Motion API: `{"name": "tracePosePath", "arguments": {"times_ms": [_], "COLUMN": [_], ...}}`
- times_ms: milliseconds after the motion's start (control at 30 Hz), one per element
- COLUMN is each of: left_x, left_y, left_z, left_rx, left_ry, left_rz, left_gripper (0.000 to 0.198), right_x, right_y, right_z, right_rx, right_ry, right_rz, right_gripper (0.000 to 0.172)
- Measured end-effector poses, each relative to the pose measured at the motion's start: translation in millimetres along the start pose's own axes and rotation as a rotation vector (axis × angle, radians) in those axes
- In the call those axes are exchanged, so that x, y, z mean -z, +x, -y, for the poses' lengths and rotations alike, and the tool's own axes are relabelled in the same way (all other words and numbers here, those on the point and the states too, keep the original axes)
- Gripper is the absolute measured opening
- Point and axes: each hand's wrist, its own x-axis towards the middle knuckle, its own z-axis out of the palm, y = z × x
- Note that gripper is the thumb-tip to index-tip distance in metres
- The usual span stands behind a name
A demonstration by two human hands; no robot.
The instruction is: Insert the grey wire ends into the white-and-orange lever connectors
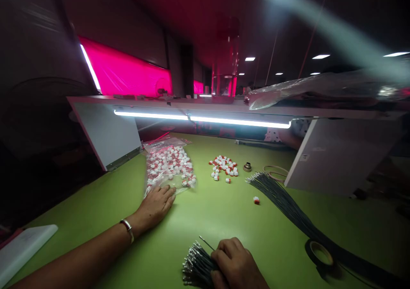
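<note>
Green workbench (211, 220) under strip light (201, 119); right hand (235, 265) on wires (198, 265)

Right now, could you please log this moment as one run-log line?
left hand: on bag of red-white connectors | right hand: holding bundle of wires

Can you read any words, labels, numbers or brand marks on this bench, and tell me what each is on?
Nothing is legible. The small label on the white panel is too small to read; the clear bag of red-and-white connectors, the wire bundle and the tape roll show no readable print.
</note>
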Motion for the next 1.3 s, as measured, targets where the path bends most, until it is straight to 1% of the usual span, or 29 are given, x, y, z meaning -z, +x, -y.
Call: {"name": "tracePosePath", "arguments": {"times_ms": [100,167,200,233,300,367,433,500,567,633,700,767,833,900,1000,1100,1200,1300], "left_x": [7.9,9.5,9.3,8.7,7.1,6.1,6.3,7.3,8.3,9.2,10.4,12.6,15.7,19.2,22.7,24.0,27.3,37.0], "left_y": [-31,-40,-39,-34,-12,18,49,73,86,87,78,60,38,14,-21,-49,-65,-66], "left_z": [-2,-7,-9,-11,-13,-13,-12,-12,-14,-17,-22,-28,-35,-44,-60,-75,-85,-93], "left_rx": [0.007,0.012,0.021,0.033,0.058,0.06,0.073,0.085,0.09,0.081,0.056,0.021,-0.011,-0.03,-0.057,-0.116,-0.155,-0.239], "left_ry": [-0.012,-0.027,-0.033,-0.039,-0.051,-0.072,-0.083,-0.096,-0.113,-0.126,-0.13,-0.127,-0.124,-0.126,-0.147,-0.184,-0.21,-0.243], "left_rz": [0.017,0.024,0.027,0.032,0.05,0.081,0.099,0.112,0.121,0.128,0.136,0.153,0.17,0.18,0.19,0.214,0.189,0.136], "left_gripper": [0.045,0.044,0.044,0.044,0.041,0.032,0.033,0.032,0.031,0.03,0.031,0.031,0.028,0.03,0.036,0.041,0.047,0.05], "right_x": [1,2,2,2,2,1,1,0,-1,0,3,12,25,41,60,72,79,84], "right_y": [0,-1,-1,-1,-2,-2,-3,-4,-4,-4,-2,-1,1,3,5,6,4,-4], "right_z": [-1,-1,-1,-2,-2,-4,-6,-9,-11,-11,-8,0,11,22,34,39,40,42], "right_rx": [0.008,0.011,0.013,0.014,0.02,0.03,0.045,0.056,0.062,0.062,0.048,0.013,-0.043,-0.113,-0.241,-0.289,-0.317,-0.313], "right_ry": [0.017,0.015,0.012,0.008,0.004,0.008,0.008,-0.005,-0.012,0.002,0.038,0.083,0.128,0.175,0.198,0.183,0.129,0.053], "right_rz": [0.02,0.022,0.021,0.019,0.015,0.017,0.027,0.04,0.049,0.051,0.055,0.076,0.126,0.193,0.248,0.323,0.372,0.371], "right_gripper": [0.022,0.023,0.023,0.023,0.024,0.025,0.026,0.027,0.028,0.028,0.026,0.024,0.025,0.028,0.024,0.021,0.021,0.028]}}
